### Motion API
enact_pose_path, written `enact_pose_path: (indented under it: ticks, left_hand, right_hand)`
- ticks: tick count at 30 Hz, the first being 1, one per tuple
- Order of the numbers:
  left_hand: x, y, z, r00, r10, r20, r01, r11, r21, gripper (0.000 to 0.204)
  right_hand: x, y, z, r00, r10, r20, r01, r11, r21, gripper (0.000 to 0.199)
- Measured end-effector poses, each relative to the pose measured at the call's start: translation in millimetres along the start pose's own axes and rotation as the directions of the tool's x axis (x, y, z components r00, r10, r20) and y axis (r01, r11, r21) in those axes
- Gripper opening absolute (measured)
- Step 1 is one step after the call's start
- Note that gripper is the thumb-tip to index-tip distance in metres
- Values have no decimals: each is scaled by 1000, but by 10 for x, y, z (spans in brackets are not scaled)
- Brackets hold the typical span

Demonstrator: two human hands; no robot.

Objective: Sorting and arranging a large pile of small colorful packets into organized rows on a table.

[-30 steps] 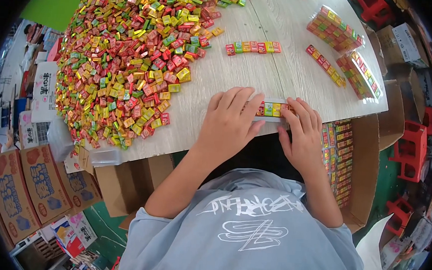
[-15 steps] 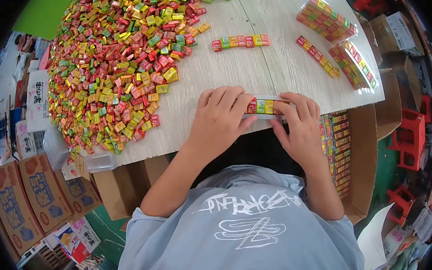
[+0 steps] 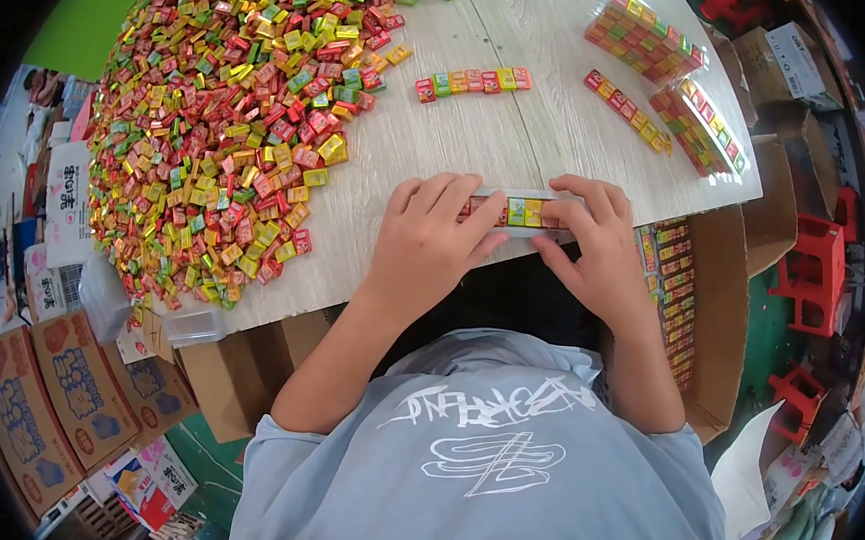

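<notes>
At the table's near edge, both hands grip a clear plastic tray (image 3: 530,194) that holds a row of small, wrapped sweet-like blocks (image 3: 526,213) in red, yellow and green. My left hand (image 3: 429,232) curls over the tray's left part, thumb along the near side. My right hand (image 3: 600,247) closes round the right end, with fingertips on the blocks and thumb at the near wall. The fingers hide both ends of the row. Beyond the hands lies another row of blocks (image 3: 474,83) on the table.
A big heap of loose blocks (image 3: 211,134) covers the table's left side. Stacked rows (image 3: 644,36), another stack (image 3: 698,128) and a short row (image 3: 627,110) sit at far right. An open carton (image 3: 718,320) of packed rows stands below right; a clear container (image 3: 195,327) rests at the left edge.
The whole view has shifted slightly to the left. Both hands keep their hold on the tray, with only slight finger movement.
</notes>
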State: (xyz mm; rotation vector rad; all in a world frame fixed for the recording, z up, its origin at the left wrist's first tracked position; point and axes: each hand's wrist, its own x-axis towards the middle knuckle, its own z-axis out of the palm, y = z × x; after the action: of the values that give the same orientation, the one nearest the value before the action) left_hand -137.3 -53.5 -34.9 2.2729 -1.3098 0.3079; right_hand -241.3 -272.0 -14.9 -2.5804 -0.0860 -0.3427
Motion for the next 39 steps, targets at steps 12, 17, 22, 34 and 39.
enact_pose_path:
  ticks: [12,17,22,34,39]
  left_hand:
    - [27,8,-39,1000,-2,23,4,998,-59,44]
    - [31,0,-44,1000,11,19,-10,996,-85,47]
    - [28,3,-73,1000,4,30,0,995,-103,49]
    - [13,-56,-75,989,-135,58,145,957,-252,70]
    - [0,-88,-31,986,-164,36,168,952,-256,73]
  right_hand:
    - [170,150,-216,978,-43,203,-4,973,229,23]
    - [235,164,-283,951,-38,308,-53,958,282,23]
    - [235,192,-240,958,-137,253,81,972,221,17]
    - [181,117,-259,965,-220,143,213,975,63,21]
    - [98,212,-332,982,-179,60,178,984,31,21]
